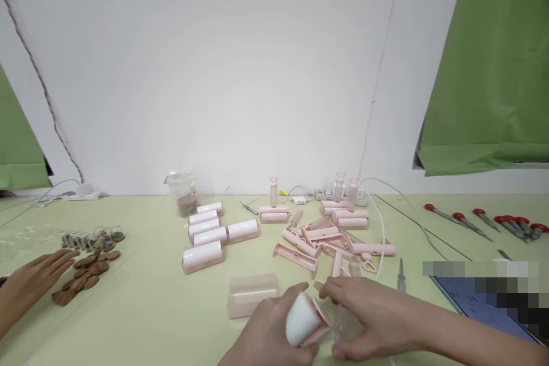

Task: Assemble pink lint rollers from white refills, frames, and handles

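Observation:
My left hand (274, 329) is wrapped around a white lint roller roll (301, 320) that has pink plastic parts along its right side. Close by on the right, my right hand (369, 314) curls its fingers and thumb around a see-through plastic piece (342, 323), slightly blurred. A translucent pink cover (253, 291) lies just behind my left hand. Beyond my right hand is a heap of pink lint roller frames (295, 257), clear tubes and small handles. White rolls (203, 256) lie grouped to the left of the heap.
Another person's hand (43, 277) reaches over wooden discs (88, 269) at the left. Assembled pink rollers (274, 214) stand near the wall. A white cable (381, 229), a screwdriver (401, 277), red-ended tools (480, 220) and a blue-screened device (480, 303) are at the right.

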Tool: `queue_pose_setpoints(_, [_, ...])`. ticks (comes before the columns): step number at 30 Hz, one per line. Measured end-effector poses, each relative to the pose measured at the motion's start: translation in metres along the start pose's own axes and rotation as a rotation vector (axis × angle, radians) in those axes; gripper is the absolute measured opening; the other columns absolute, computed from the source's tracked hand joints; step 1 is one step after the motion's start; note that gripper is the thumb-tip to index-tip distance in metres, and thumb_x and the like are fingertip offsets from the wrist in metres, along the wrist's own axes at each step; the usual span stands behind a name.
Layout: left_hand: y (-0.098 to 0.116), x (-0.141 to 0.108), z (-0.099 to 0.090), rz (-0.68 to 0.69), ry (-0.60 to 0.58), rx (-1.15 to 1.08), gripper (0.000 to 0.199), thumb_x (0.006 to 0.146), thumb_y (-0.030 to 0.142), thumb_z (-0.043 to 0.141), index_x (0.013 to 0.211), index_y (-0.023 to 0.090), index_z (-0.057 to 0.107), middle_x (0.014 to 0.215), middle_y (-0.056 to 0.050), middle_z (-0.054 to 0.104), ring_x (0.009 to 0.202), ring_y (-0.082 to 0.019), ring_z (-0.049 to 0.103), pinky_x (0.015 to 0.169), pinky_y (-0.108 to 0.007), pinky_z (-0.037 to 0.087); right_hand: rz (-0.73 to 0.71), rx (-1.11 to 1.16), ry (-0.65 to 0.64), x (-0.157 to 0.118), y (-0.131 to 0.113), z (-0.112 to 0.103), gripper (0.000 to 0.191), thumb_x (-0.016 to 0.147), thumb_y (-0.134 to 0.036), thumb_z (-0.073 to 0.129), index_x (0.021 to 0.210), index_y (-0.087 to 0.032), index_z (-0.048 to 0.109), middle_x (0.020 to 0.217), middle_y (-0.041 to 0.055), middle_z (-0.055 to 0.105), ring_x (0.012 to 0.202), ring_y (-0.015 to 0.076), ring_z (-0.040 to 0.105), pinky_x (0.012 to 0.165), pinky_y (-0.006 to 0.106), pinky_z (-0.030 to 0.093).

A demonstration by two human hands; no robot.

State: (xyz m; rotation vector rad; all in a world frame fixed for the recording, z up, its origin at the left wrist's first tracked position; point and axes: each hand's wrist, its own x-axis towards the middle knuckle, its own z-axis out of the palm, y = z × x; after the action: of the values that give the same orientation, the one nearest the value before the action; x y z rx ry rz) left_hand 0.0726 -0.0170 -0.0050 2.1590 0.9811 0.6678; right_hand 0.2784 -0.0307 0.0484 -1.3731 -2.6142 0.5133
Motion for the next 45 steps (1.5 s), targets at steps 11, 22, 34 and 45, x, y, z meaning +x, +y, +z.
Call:
queue_pose_setpoints(11, [-0.011, -0.011, -0.015, -0.029, 0.148, -0.229, 0.109, 0.050, 0.024, 0.073, 0.135, 0.025, 0.005, 0.127, -0.007, 0.039, 0.116, -0.025, 0.037, 0.099, -0.037, 0.030, -0.055, 0.957, 0.333, 0.022, 0.000, 0.043, 0.032, 0.080, -0.040, 0.053, 0.106, -0.021, 0.053, 0.106, 0.0064, 0.057, 0.101, 0.0215, 0.052, 0.088, 0.034, 0.042])
queue_pose_setpoints(22, [-0.080, 0.006, -0.038, -0.083, 0.095, -0.365, 0.097, 0.058, 0.014, 0.069, 0.131, 0.025, 0.006, 0.112, -0.006, 0.044, 0.098, -0.019, 0.048, 0.089, -0.034, 0.037, -0.133, 0.367, 0.427, 0.080, -0.012, 0.015, 0.037, 0.087, -0.043, 0.039, 0.116, -0.022, 0.051, 0.103, 0.0073, 0.055, 0.095, 0.0215, 0.051, 0.084, 0.035, 0.040])
queue_pose_setpoints(34, [-0.088, 0.019, -0.023, -0.040, 0.044, -0.451, 0.078, 0.060, 0.013, 0.068, 0.123, 0.025, 0.023, 0.106, -0.004, 0.048, 0.099, -0.019, 0.049, 0.089, -0.032, 0.036, -0.072, 0.079, 0.364, 0.080, -0.007, 0.043, 0.035, 0.087, -0.034, 0.042, 0.122, -0.029, 0.042, 0.114, 0.0060, 0.044, 0.108, 0.0206, 0.040, 0.086, 0.034, 0.038])
queue_pose_setpoints(45, [-0.081, 0.018, -0.028, 0.058, 0.057, -0.325, 0.024, 0.079, 0.034, 0.051, 0.099, 0.019, 0.055, 0.098, -0.004, 0.053, 0.095, -0.019, 0.049, 0.086, -0.028, 0.037, 0.320, -0.129, 0.315, 0.144, 0.110, -0.026, 0.017, 0.086, -0.026, 0.049, 0.091, -0.012, 0.058, 0.093, 0.0043, 0.059, 0.083, 0.0157, 0.056, 0.075, 0.034, 0.046])
